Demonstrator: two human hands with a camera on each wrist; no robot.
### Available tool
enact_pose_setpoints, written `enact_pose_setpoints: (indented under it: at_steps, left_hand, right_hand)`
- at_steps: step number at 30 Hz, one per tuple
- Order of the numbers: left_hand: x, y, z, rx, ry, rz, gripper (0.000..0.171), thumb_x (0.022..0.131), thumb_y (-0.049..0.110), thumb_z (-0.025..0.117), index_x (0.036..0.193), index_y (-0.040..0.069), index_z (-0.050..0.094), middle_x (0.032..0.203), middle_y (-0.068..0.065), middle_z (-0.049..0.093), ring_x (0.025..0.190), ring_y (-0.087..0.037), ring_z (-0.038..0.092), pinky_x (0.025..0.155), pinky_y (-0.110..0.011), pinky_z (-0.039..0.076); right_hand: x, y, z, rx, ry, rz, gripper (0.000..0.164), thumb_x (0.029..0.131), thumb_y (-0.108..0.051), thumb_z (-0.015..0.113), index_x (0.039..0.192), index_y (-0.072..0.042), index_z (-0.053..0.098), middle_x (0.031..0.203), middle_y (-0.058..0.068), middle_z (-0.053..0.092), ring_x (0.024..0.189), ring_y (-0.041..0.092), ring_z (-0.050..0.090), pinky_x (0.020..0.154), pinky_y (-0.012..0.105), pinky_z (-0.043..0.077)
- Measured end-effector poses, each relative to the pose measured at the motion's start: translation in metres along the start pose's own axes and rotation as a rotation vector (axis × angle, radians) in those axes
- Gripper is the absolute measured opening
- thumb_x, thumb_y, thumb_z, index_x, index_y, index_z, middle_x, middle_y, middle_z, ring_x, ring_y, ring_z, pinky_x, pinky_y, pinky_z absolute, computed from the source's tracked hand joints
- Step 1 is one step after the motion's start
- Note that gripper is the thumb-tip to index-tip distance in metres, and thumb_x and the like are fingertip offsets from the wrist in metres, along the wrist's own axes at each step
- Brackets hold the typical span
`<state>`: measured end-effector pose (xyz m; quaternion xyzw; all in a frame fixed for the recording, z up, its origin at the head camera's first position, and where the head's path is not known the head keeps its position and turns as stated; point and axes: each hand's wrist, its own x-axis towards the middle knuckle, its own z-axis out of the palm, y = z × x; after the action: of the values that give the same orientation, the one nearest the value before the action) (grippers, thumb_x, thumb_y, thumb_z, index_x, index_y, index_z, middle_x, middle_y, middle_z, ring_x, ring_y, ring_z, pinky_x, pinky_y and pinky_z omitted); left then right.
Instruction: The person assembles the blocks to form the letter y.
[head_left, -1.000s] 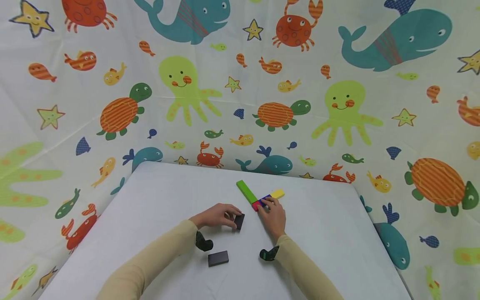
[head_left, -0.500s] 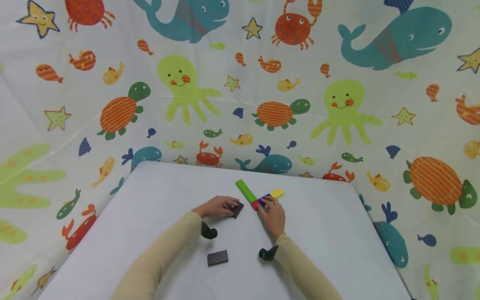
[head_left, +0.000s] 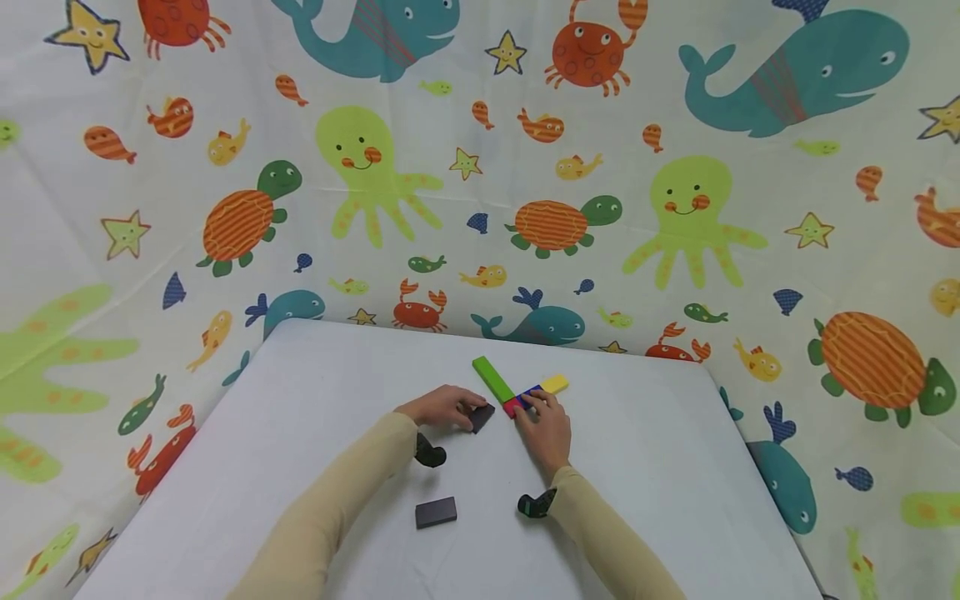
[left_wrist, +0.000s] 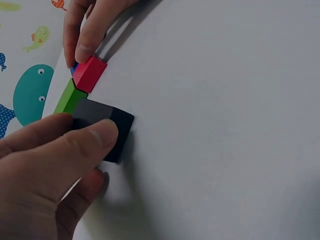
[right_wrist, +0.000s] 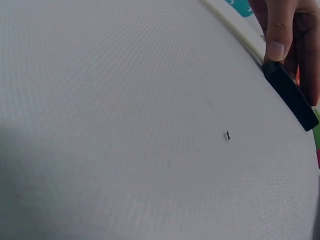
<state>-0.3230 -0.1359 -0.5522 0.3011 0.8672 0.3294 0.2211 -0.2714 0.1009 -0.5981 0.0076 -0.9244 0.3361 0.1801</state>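
Observation:
My left hand [head_left: 442, 407] pinches a black rectangular block [head_left: 482, 417] between thumb and fingers, tilted just left of the coloured blocks. In the left wrist view that black block [left_wrist: 96, 112] hides part of the green block [left_wrist: 70, 97]. A long green block [head_left: 492, 379], a small red block [head_left: 511, 407], a blue block [head_left: 534, 389] and a yellow block [head_left: 555, 383] form a V on the table. My right hand [head_left: 547, 433] holds the blue block, its thumb by the red one; its fingers partly cover the blue block.
A second black block [head_left: 436, 512] lies nearer the front of the white table [head_left: 660, 483], between my forearms. Behind the table hangs a cloth [head_left: 480, 275] printed with sea animals.
My left hand has carried its black block away from me, then slightly right, closer to the red block, turning it on the way. My right hand has stayed in place.

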Motion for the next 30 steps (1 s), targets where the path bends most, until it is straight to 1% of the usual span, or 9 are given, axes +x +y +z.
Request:
enact_pose_setpoints:
  at_steps: [5, 9, 14, 19, 22, 27, 30]
  left_hand:
    - [0.003, 0.006, -0.003, 0.03, -0.039, -0.023, 0.049, 0.088, 0.015, 0.073, 0.136, 0.018, 0.06, 0.134, 0.0, 0.06, 0.11, -0.015, 0.056, 0.099, -0.039, 0.044]
    - [0.005, 0.01, -0.003, 0.038, -0.055, -0.038, 0.048, 0.089, 0.014, 0.073, 0.135, 0.018, 0.061, 0.137, 0.001, 0.057, 0.113, -0.016, 0.056, 0.1, -0.039, 0.043]
    - [0.008, 0.01, -0.001, 0.023, -0.071, -0.03, 0.047, 0.09, 0.012, 0.071, 0.135, 0.018, 0.061, 0.138, 0.001, 0.057, 0.115, -0.018, 0.057, 0.101, -0.039, 0.043]
    - [0.01, 0.011, 0.001, 0.03, -0.072, -0.029, 0.045, 0.09, 0.011, 0.07, 0.134, 0.02, 0.062, 0.129, -0.001, 0.063, 0.112, -0.016, 0.057, 0.101, -0.039, 0.044]
    - [0.01, 0.012, 0.002, 0.037, -0.067, -0.034, 0.045, 0.091, 0.012, 0.07, 0.134, 0.021, 0.062, 0.126, 0.0, 0.064, 0.11, -0.014, 0.056, 0.101, -0.038, 0.043]
    - [0.011, 0.015, 0.003, 0.015, -0.051, -0.022, 0.045, 0.089, 0.014, 0.072, 0.133, 0.018, 0.063, 0.123, 0.0, 0.065, 0.106, -0.015, 0.055, 0.099, -0.04, 0.043]
    - [0.012, 0.017, 0.005, 0.018, -0.042, -0.016, 0.045, 0.089, 0.014, 0.073, 0.133, 0.017, 0.063, 0.121, -0.001, 0.066, 0.103, -0.016, 0.056, 0.097, -0.04, 0.043]
  right_hand:
    - [0.001, 0.001, 0.001, -0.002, 0.003, -0.014, 0.034, 0.089, -0.034, 0.072, 0.117, -0.013, 0.073, 0.125, 0.005, 0.061, 0.117, 0.028, 0.055, 0.098, 0.05, 0.041]
    - [0.001, 0.001, 0.001, 0.0, 0.01, -0.026, 0.034, 0.089, -0.034, 0.072, 0.117, -0.013, 0.073, 0.125, 0.006, 0.061, 0.116, 0.028, 0.056, 0.097, 0.05, 0.041]
    - [0.001, 0.001, 0.001, -0.002, 0.005, -0.019, 0.035, 0.089, -0.034, 0.072, 0.117, -0.013, 0.073, 0.124, 0.006, 0.061, 0.116, 0.028, 0.056, 0.097, 0.05, 0.042]
    - [0.001, 0.003, 0.002, -0.014, -0.01, -0.006, 0.035, 0.09, -0.036, 0.07, 0.118, -0.014, 0.072, 0.126, 0.005, 0.06, 0.116, 0.027, 0.055, 0.097, 0.049, 0.041]
    - [0.002, 0.004, 0.002, -0.017, -0.017, 0.001, 0.036, 0.091, -0.037, 0.069, 0.119, -0.015, 0.072, 0.127, 0.004, 0.06, 0.115, 0.026, 0.056, 0.098, 0.047, 0.041]
    - [0.002, 0.005, 0.004, -0.017, -0.006, -0.006, 0.035, 0.091, -0.036, 0.07, 0.119, -0.015, 0.072, 0.126, 0.004, 0.06, 0.113, 0.026, 0.057, 0.097, 0.047, 0.042]
    - [0.002, 0.004, 0.004, -0.008, 0.011, -0.015, 0.034, 0.09, -0.034, 0.071, 0.118, -0.014, 0.072, 0.125, 0.004, 0.06, 0.109, 0.025, 0.058, 0.094, 0.047, 0.043]
